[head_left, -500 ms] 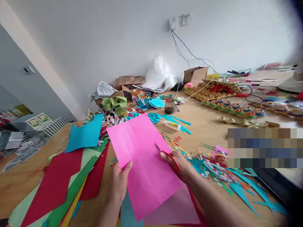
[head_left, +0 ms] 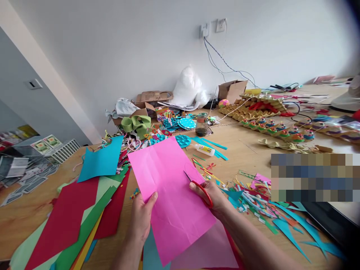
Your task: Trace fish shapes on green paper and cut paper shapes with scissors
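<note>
A pink sheet of paper (head_left: 171, 202) is held up over the table, tilted, with a faint curved outline drawn near its right edge. My left hand (head_left: 143, 212) pinches the sheet's left edge, thumb on top and fingers beneath. Red-handled scissors (head_left: 203, 192) are in my right hand (head_left: 212, 195), which is closed round the handles at the sheet's right edge. Their dark blades lie over the pink paper beside the drawn outline. More coloured paper, with a paler pink piece (head_left: 206, 249) on top, lies below the sheet.
Red sheets (head_left: 66, 217) and a blue sheet (head_left: 101, 159) lie at the left. Beyond the paper are a glue bottle (head_left: 205, 149), a glass jar (head_left: 201, 125) and blue strips. Paper scraps (head_left: 253, 202) spread at the right, below painted egg cartons (head_left: 278, 129).
</note>
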`<state>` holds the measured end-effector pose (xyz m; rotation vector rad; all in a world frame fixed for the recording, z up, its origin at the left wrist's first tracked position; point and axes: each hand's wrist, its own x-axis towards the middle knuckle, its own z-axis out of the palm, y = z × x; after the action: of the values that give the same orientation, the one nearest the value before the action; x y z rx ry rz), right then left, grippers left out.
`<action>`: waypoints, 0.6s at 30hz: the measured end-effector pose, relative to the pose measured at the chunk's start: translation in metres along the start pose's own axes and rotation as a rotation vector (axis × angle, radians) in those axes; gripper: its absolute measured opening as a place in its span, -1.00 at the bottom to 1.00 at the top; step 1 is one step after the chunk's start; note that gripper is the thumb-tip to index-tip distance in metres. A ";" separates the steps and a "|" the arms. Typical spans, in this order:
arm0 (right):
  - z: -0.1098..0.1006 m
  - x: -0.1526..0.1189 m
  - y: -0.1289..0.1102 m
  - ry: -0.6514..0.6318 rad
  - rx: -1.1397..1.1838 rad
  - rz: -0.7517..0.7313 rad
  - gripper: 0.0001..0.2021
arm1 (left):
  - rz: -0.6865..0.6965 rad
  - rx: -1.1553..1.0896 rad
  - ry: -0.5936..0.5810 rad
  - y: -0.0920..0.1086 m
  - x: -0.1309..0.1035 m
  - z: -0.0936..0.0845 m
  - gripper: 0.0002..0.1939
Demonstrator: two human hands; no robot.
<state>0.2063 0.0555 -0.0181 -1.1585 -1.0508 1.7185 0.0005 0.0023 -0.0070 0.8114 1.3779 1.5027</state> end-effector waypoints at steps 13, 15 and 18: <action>-0.001 -0.001 0.002 -0.098 0.156 -0.002 -0.55 | -0.020 -0.037 0.007 0.005 -0.003 0.003 -0.41; 0.000 -0.002 0.000 -0.126 0.194 -0.020 -0.51 | -0.016 -0.029 0.005 0.006 -0.003 0.003 -0.42; 0.004 -0.006 -0.005 -0.136 0.240 -0.040 -0.42 | -0.007 -0.022 -0.006 0.005 -0.004 0.004 -0.45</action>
<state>0.2049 0.0512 -0.0114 -0.8746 -0.9108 1.8546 0.0043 0.0002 -0.0016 0.7953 1.3564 1.5064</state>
